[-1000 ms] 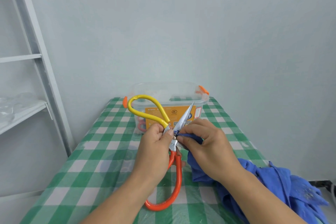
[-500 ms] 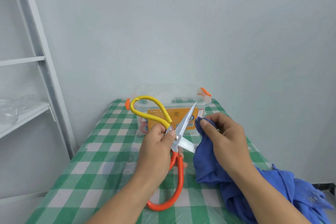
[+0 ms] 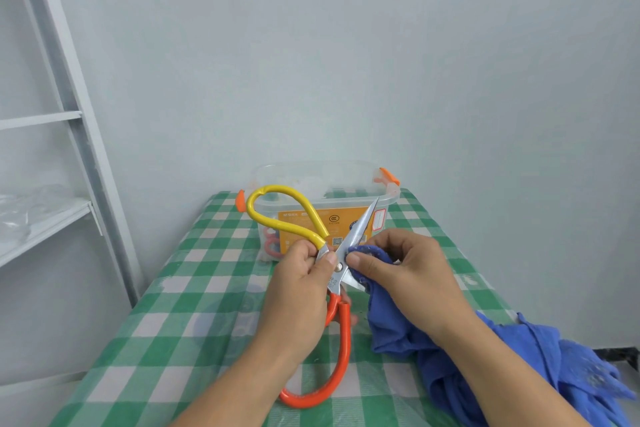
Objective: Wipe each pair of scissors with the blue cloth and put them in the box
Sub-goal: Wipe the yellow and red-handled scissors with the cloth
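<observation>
The green-checked table (image 3: pixel 207 288) bears the clear box (image 3: pixel 344 216) and blue cloth (image 3: pixel 571 374).

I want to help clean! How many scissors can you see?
2: the yellow-and-orange scissors in the left hand, and pink-handled scissors inside the clear box. More may be hidden in the box.

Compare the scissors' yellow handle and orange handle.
The yellow handle loops up in front of the box; the orange handle points back toward the camera. The left hand and wrist hide part of the orange handle; the yellow handle shows whole. Both are long loops, spread wide apart.
</observation>
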The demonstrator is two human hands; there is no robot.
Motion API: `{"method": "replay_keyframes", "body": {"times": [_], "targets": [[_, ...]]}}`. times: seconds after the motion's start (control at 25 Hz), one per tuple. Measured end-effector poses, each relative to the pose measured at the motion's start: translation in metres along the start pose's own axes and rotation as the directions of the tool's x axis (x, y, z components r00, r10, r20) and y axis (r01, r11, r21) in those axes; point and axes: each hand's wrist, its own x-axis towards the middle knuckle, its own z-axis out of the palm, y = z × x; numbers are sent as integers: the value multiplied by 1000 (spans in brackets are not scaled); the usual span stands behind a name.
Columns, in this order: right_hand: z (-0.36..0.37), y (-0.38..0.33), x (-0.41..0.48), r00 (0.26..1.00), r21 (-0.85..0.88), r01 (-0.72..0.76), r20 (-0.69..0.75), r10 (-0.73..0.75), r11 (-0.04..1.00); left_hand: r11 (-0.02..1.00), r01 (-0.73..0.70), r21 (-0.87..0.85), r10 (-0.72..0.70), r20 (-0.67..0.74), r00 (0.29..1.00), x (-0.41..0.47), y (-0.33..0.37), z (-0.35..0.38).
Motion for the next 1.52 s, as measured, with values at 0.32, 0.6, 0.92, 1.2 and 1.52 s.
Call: {"method": "replay_keyframes", "body": {"times": [0.32, 0.6, 0.92, 1.2, 1.52], "targets": [[-4, 2, 5, 995, -162, -63, 67, 75, 985, 1000, 20, -15, -20, 10, 1000, 0, 2, -1], [-7, 1, 3, 999, -48, 31, -25, -32, 998, 999, 5, 43, -5, -3, 1000, -1, -1, 0], [14, -8, 0, 991, 54, -60, -118, 66, 997, 995, -46, 87, 46, 2, 999, 0, -6, 1], [15, -2, 5, 971, 126, -220, -62, 229, 967, 981, -113, 158, 113, 6, 994, -3, -5, 4], [9, 2, 11, 959, 175, -144, -219, 181, 974, 986, -111, 121, 103, 75, 992, -4, -3, 5]]}}
